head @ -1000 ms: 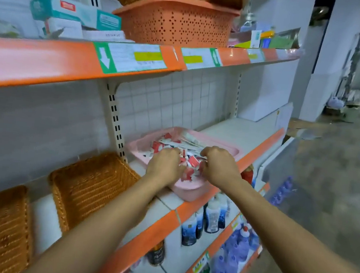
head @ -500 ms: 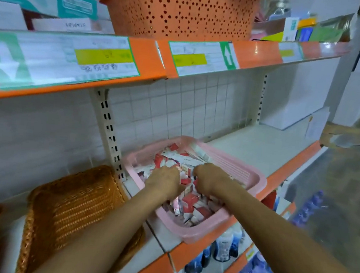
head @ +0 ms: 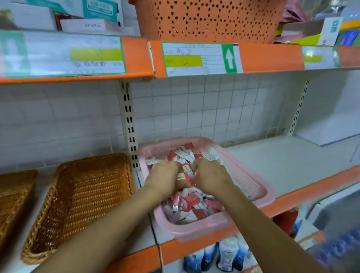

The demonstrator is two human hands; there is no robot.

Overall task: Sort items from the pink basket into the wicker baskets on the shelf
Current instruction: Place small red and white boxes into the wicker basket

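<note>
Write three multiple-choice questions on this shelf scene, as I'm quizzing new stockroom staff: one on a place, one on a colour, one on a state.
1. Where are the left hand and right hand?
A. In the pink basket, among the sachets
B. At the person's sides
C. Raised overhead

2. The perforated basket on the upper shelf is:
A. blue
B. orange
C. green

3. The nearer wicker basket is:
A. heaped with sachets
B. upside down
C. upright, nothing seen inside

Answers:
1 A: both hands are dug into the sachet pile.
2 B: its holed wall is orange.
3 C: only bare weave shows inside.
</note>
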